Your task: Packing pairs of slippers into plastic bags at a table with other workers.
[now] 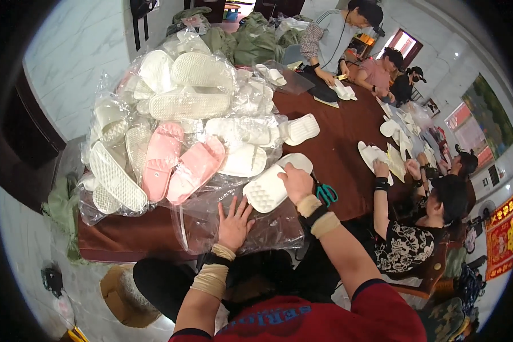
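Note:
My right hand (297, 183) grips the side of a white slipper (269, 192), thumb on top, above the brown table. Flat on a clear plastic bag (202, 225) lies my left hand (235, 225), its fingers spread and the tips close to the slipper's toe end. Just beyond it are two pink slippers (161, 157) at the front of a big heap of white slippers (191, 105), many in clear wrapping. Another white slipper (302, 129) rests sole up at the heap's right edge. Teal-handled scissors (326, 194) lie beside my right wrist.
The brown tablecloth (336, 151) stretches away to the right. Several people sit or stand along it handling white slippers, the nearest a person in a patterned black top (410, 245). A cardboard box (125, 296) stands on the floor at lower left. Green sacks (251, 43) are piled behind.

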Demonstrator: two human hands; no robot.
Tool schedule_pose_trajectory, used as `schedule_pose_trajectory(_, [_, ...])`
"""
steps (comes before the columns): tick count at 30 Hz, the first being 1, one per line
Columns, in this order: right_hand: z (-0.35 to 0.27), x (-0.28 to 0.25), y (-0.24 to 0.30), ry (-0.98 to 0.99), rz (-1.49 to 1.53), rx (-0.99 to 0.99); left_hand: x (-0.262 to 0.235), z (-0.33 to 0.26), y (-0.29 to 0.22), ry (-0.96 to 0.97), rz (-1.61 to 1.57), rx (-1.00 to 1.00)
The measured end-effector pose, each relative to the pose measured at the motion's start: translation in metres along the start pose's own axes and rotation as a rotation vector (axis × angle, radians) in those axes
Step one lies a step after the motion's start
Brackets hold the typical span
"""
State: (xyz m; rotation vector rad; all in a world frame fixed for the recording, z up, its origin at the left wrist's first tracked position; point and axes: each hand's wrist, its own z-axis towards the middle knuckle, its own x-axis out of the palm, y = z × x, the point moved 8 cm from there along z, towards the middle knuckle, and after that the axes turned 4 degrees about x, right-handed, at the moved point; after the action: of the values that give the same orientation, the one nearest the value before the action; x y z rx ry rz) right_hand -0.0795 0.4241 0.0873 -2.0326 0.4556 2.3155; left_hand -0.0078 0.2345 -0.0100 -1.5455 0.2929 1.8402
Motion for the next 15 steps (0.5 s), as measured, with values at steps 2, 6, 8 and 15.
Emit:
schedule_pose_trajectory(2, [-0.001,-0.021,-0.008,-0.054,-0.105,-0.064,-0.009,-0.001,0.003,-0.007,-0.034,-0.052])
schedule_pose_trajectory(6, [0.019,-0.079,-0.049,-0.14,-0.281,-0.112,-0.011,-0.004,0.008,0.0,-0.045,-0.076])
schedule_pose_trajectory(8, [0.049,-0.099,-0.082,-0.213,-0.357,-0.102,-0.011,-0.003,0.008,-0.014,-0.058,-0.086])
schedule_pose_trajectory(15, [0.123,-0.025,-0.072,-0.13,-0.454,-0.227,-0.015,-0.001,0.007,-0.037,-0.036,-0.086])
